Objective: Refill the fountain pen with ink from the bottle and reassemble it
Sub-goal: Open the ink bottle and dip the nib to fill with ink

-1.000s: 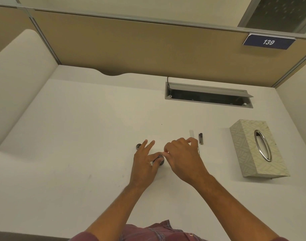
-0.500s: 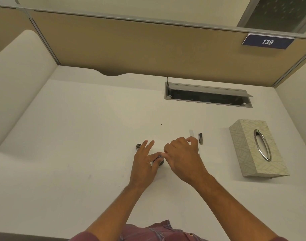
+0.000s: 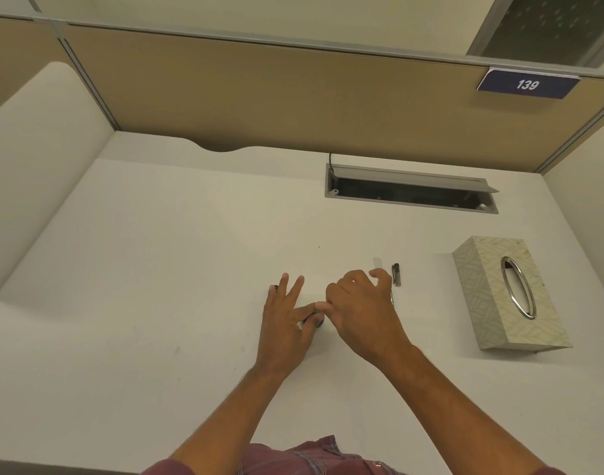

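Note:
A small dark ink bottle (image 3: 315,320) stands on the white desk, and my left hand (image 3: 283,323) grips it between thumb and forefinger, with the other fingers spread. My right hand (image 3: 359,313) is pinched right over the bottle's mouth, thumb and forefinger closed on a thin pen section that the fingers almost wholly hide. The bottle's dark cap (image 3: 275,288) peeks out behind my left fingers. Past my right hand lie a black pen cap (image 3: 396,274) and a pale, clear pen barrel (image 3: 377,262).
A patterned tissue box (image 3: 492,303) sits at the right. A grey cable hatch (image 3: 410,188) is set into the desk at the back. Cubicle walls close off the left, back and right sides.

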Available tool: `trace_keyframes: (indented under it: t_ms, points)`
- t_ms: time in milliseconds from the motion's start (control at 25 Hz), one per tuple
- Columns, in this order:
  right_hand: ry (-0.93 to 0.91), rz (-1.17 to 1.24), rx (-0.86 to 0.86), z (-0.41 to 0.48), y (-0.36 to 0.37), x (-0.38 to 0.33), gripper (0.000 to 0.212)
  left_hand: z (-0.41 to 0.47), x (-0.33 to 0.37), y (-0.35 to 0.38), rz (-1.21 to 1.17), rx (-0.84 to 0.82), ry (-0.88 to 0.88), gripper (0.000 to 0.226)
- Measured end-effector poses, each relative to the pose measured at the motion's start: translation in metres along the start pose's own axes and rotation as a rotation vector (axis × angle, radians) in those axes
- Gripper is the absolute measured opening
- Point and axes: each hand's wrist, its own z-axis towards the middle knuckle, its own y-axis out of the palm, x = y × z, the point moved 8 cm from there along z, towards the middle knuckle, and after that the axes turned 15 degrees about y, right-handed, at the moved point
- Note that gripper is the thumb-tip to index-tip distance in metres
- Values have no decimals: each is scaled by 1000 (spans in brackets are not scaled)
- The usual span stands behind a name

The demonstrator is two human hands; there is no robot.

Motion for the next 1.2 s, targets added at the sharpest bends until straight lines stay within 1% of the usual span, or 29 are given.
trace_keyframes:
  t_ms: [80, 120, 200, 320, 400, 560, 640, 760, 800, 920, 1000, 1080, 1200]
  points:
    - [25, 23, -4, 1, 1, 2, 31, 1, 0, -1, -4, 0, 13, 23]
    - [26, 45, -5, 0, 1, 3, 30, 1, 0, -1, -6, -3, 16, 22]
    - [8, 76, -16, -2, 1, 4, 21, 1, -1, 0, 6, -13, 16, 21]
    - [-34, 18, -46, -3, 2, 1, 9, 1, -3, 1, 6, -3, 17, 23]
    - [-20, -21, -48, -2, 1, 0, 15, 1, -4, 1, -4, 2, 11, 22]
    - [43, 3, -41, 1, -2, 3, 35, 1, -3, 3, 25, -11, 30, 18]
    - [54, 33, -55, 0, -2, 5, 32, 1, -3, 3, 27, -12, 29, 19]
    - [12, 20, -53, -3, -1, 3, 18, 1, -4, 3, 3, -10, 10, 19]
    - [8, -4, -53, -3, 0, 2, 19, 1, -4, 4, 1, -13, 7, 19]
    - [44, -36, -66, 0, 2, 3, 33, 0, -4, 4, 14, -18, 17, 20]
    - [64, -22, -62, 1, 2, 5, 37, 0, -5, 3, 16, -17, 15, 20]
    - [52, 7, -35, 0, -1, 5, 31, 0, -7, 3, 13, -17, 3, 22]
    - [-16, 13, -4, -3, -1, 1, 14, 0, -7, 4, 15, -25, -4, 22]
